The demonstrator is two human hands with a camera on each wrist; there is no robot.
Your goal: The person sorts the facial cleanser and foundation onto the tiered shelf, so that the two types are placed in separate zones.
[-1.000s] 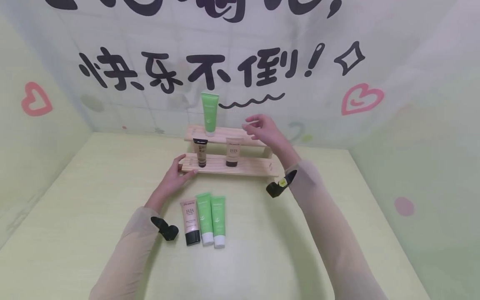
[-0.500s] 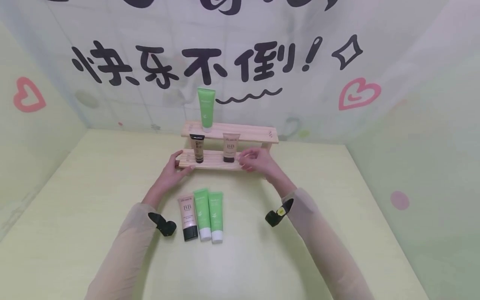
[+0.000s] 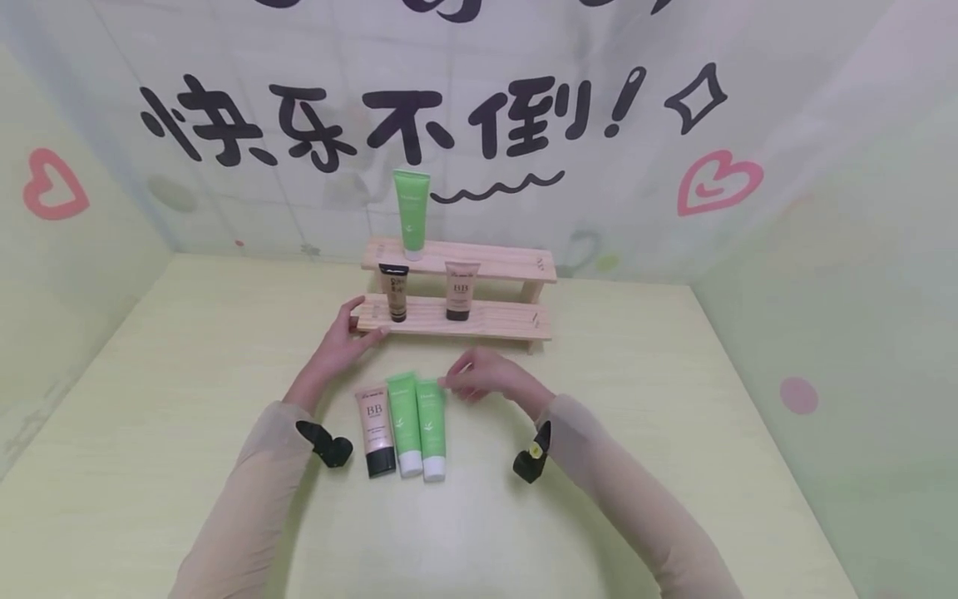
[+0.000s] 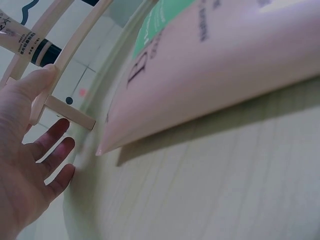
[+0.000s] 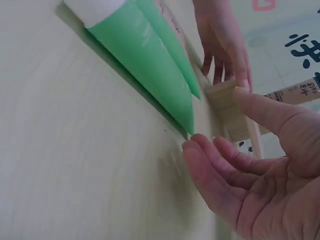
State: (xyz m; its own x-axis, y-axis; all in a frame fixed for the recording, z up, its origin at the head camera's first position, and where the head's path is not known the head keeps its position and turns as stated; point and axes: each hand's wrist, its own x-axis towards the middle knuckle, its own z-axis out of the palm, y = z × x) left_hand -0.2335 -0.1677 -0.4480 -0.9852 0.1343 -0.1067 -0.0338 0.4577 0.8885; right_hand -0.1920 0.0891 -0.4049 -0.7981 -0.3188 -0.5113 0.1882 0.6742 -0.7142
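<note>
From the head view, the left hand (image 3: 340,345) holds the left end of the wooden rack (image 3: 501,319), thumb at the front edge of the lower shelf. The standing green tube (image 3: 412,210) is upright on the upper shelf; the small dark-topped tube (image 3: 397,294) and the standing pink tube (image 3: 460,291) are upright below, all resting on their caps. Narrow footing probably makes them easy to topple, and a tug on the rack could tip all three. On the table (image 3: 494,524), the lying pink tube (image 3: 377,433), left green tube (image 3: 405,426) and right green tube (image 3: 432,431) lie side by side, caps toward the person. The right hand (image 3: 485,376) is at the far end of the right green tube.

The left wrist view shows the left thumb on the shelf, close beside the cap of the small dark-topped tube, with three fingers spread free of the wood. A slip of that thumb could knock the tube over.

In the right wrist view, the right hand is empty, its fingers loosely bent and thumb well apart. Whether its fingertips touch the right green tube's flat end is hard to tell. Closing on that thin end alone might let the smooth tube slide, and a sideways push could drive it into its neighbour.
</note>
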